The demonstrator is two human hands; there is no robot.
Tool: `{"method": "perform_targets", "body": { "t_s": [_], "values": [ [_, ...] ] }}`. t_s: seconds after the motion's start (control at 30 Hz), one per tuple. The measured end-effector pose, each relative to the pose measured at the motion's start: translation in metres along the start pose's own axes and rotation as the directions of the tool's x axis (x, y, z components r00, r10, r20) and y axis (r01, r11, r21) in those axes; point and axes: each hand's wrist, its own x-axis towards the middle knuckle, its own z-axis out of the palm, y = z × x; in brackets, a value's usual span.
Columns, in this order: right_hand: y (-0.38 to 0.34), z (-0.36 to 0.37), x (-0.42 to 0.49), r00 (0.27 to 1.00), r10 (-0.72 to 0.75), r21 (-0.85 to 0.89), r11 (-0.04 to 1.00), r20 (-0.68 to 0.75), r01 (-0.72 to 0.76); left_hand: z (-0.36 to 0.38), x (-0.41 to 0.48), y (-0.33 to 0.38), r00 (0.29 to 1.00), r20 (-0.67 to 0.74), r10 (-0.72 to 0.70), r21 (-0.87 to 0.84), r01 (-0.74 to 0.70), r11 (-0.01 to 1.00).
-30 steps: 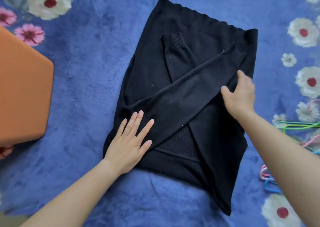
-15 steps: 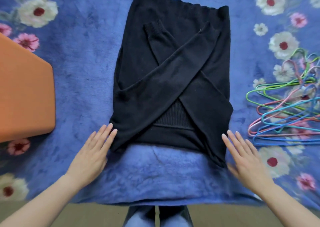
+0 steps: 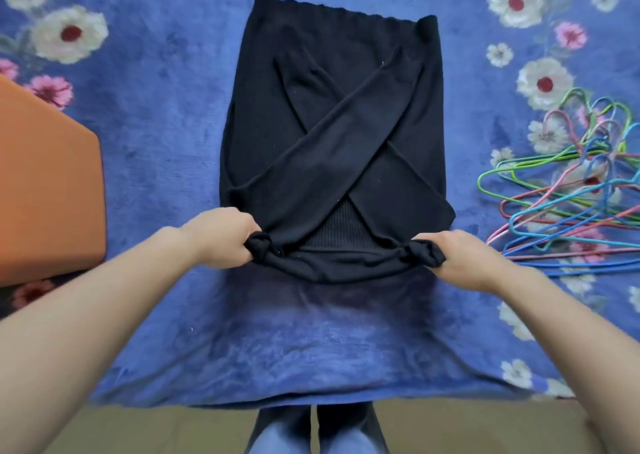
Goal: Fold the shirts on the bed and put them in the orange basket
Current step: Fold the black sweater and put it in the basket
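Presently in hand: black shirt [image 3: 332, 114], a long-sleeved knit, lying on the bed [image 3: 156, 124] to the right of the orange basket [image 3: 45, 194], apart from it with bare bed between.
Fold state: both sleeves [image 3: 346, 142] are crossed over the body, and the ribbed collar [image 3: 336, 232] is at the near edge. The step is judged to be the lengthwise fold, near edge toward far hem.
Handling, weight: judged light to moderate; one hand per corner should suffice.
Handling, stiffness: soft and limp. The near edge sags in a curve between the two hold points.
Handling, surface: knit on a plush bed surface is judged to drag rather than slide, so lift instead of pulling.
Handling, risk: the crossed sleeves lie loose and could slip off the body if the edge is swung over quickly.
Hold points: the two near corners at the shoulders, well apart, so that the edge stays taut.
Grip, left hand [image 3: 221, 237]: at the near corner closer to the basket, with fingers curled tight round a bunched wad of cloth.
Grip, right hand [image 3: 467, 259]: at the near corner farther from the basket, closed round a similar wad.
Grip detail: the fingertips are tucked under the cloth and out of view. They probably wrap fully round it; how many layers they catch cannot be told.
Other items: coloured hangers [image 3: 568, 204] lie beyond the shirt on the side away from the basket, near the right hand but apart from it.
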Motion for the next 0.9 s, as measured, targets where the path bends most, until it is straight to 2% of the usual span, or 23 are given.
{"method": "perform_targets", "body": {
  "t_s": [0.07,0.13,0.17,0.23,0.3,0.33,0.4,0.47,0.53,0.6,0.67,0.73,0.77,0.83,0.9],
  "values": [
    [0.002,-0.019,-0.003,0.994,0.034,0.175,0.983,0.107,-0.053,-0.013,-0.004,0.005,0.985,0.172,-0.005,-0.134,0.029,0.991],
    [0.003,-0.028,-0.011,0.948,0.087,0.343,0.919,0.306,-0.195,-0.014,-0.016,0.015,0.927,0.374,-0.011,-0.166,0.079,0.983],
    [0.003,-0.027,-0.018,0.905,0.095,0.358,0.897,0.414,-0.258,-0.006,-0.024,0.021,0.884,0.468,-0.008,-0.174,0.101,0.98],
    [0.006,-0.014,-0.029,0.802,0.113,0.281,0.901,0.586,-0.332,0.014,-0.038,0.033,0.773,0.634,0.022,-0.199,0.136,0.97],
    [0.012,0.003,-0.037,0.704,0.131,0.196,0.91,0.698,-0.364,0.034,-0.05,0.042,0.65,0.754,0.093,-0.292,0.205,0.934],
    [0.012,0.007,-0.038,0.686,0.113,0.206,0.908,0.719,-0.365,0.038,-0.053,0.044,0.617,0.776,0.134,-0.356,0.252,0.9],
    [0.013,0.001,-0.034,0.73,0.069,0.284,0.893,0.68,-0.348,0.034,-0.053,0.035,0.638,0.744,0.2,-0.5,0.334,0.799],
    [0.015,-0.017,-0.024,0.828,0.055,0.42,0.842,0.559,-0.339,0.017,-0.045,0.014,0.723,0.652,0.229,-0.655,0.385,0.65],
    [0.018,-0.04,-0.011,0.896,0.061,0.547,0.773,0.439,-0.321,-0.008,-0.036,-0.006,0.812,0.538,0.227,-0.798,0.402,0.449],
    [0.02,-0.06,0.002,0.928,0.053,0.667,0.68,0.369,-0.304,-0.033,-0.027,-0.021,0.887,0.434,0.156,-0.878,0.377,0.296],
    [0.019,-0.08,0.018,0.95,0.07,0.747,0.602,0.304,-0.283,-0.058,-0.017,-0.028,0.941,0.337,0.045,-0.922,0.32,0.219],
    [0.02,-0.095,0.041,0.958,0.12,0.779,0.56,0.26,-0.281,-0.081,0.002,-0.027,0.963,0.256,-0.082,-0.949,0.266,0.167],
    [0.02,-0.098,0.052,0.958,0.157,0.803,0.521,0.241,-0.288,-0.086,0.011,-0.028,0.963,0.216,-0.164,-0.953,0.244,0.177],
    [0.025,-0.096,0.075,0.948,0.284,0.798,0.533,0.146,-0.283,-0.081,0.034,-0.032,0.911,0.116,-0.396,-0.916,0.252,0.312],
    [0.028,-0.086,0.091,0.893,0.441,0.684,0.678,-0.086,-0.269,-0.067,0.05,-0.032,0.825,-0.04,-0.564,-0.857,0.263,0.444]
  ]
}}
